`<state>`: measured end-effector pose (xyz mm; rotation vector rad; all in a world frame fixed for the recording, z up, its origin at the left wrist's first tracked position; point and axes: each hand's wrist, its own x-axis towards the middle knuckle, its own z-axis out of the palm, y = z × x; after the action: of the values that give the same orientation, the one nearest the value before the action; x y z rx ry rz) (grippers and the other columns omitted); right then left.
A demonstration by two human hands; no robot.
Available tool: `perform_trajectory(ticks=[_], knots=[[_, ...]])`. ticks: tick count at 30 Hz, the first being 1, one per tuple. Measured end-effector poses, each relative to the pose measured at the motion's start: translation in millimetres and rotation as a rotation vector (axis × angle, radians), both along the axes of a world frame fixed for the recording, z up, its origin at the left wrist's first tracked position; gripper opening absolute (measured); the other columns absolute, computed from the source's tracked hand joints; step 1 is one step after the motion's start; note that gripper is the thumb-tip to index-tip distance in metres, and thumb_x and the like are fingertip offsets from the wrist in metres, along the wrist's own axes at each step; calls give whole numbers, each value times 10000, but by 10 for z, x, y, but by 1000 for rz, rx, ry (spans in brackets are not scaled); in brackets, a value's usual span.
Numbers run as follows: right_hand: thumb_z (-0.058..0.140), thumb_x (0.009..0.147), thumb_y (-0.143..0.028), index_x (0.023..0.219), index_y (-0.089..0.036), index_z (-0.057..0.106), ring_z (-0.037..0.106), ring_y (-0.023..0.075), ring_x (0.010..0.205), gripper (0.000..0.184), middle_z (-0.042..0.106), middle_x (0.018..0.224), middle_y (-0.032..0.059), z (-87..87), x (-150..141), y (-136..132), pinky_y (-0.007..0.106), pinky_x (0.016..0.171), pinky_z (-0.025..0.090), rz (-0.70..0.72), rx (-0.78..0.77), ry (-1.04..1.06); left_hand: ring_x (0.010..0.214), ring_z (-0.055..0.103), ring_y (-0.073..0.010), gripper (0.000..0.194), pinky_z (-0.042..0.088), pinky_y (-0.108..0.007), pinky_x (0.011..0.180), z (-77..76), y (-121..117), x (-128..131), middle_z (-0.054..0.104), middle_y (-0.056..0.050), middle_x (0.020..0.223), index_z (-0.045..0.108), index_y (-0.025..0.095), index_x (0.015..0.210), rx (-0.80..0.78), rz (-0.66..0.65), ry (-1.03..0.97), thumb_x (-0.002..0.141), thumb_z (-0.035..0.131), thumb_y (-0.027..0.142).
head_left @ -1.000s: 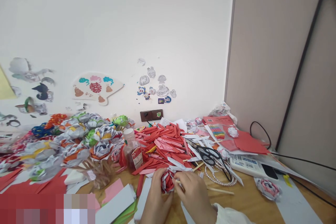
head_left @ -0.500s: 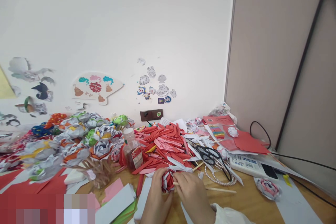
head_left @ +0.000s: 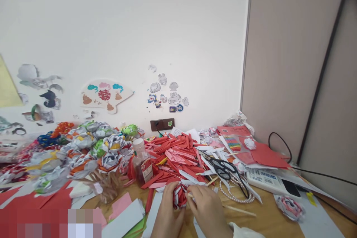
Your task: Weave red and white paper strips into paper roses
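Note:
A red and white paper flower [head_left: 180, 196] sits between my two hands, low over the table. My left hand [head_left: 169, 210] is closed around its left side, thumb below it. Pinched in the fingers of my right hand [head_left: 206, 208] is a thin wooden stick [head_left: 190, 195], its tip at the flower's right side. Just beyond my hands lies a large pile of folded red, pink and white paper strips [head_left: 178, 156]. Another wooden stick [head_left: 240, 210] rests on the table right of my right hand.
A glue bottle [head_left: 141, 163] stands left of the strips, beside many finished paper flowers [head_left: 83, 139]. Black scissors [head_left: 223, 167], a pearl string [head_left: 237, 197], a white box [head_left: 267, 182] and a pink-white flower [head_left: 290, 208] are at right. Paper sheets [head_left: 125, 215] lie at front left.
The whole view has shifted slightly, so things appear a little lower and further right. Both hands keep hold of the flower and stick; the flower shows slightly more red.

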<state>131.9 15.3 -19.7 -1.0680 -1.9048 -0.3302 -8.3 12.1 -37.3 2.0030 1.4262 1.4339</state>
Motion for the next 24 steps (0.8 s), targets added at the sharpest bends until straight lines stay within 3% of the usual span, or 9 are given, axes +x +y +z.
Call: perform_trajectory(ticks=[8,14,24], knots=[[215,969,-268,771,-211,544,576,173,551,388,613,626,10,-27,-2,30,261,514,348,37,26,26,1124,533,-279,462,422,-448,968,-51,9,-12,578,-133,1165,492,171,1137,-11,-8,-28,681,526,105],[221,967,-244,798,-203,557,583,184,560,378,618,630,21,-38,8,37,272,527,355,4,47,5,1119,530,-260,491,410,-440,979,32,-25,29,566,-127,1175,470,175,1151,-35,-38,-22,673,520,72],[282,936,-152,806,-189,586,577,174,563,333,628,650,18,-1,52,80,265,527,349,104,-63,-27,1175,478,-256,579,365,-456,1013,30,-24,16,524,-103,1232,428,216,1199,-54,-78,-37,652,536,56]])
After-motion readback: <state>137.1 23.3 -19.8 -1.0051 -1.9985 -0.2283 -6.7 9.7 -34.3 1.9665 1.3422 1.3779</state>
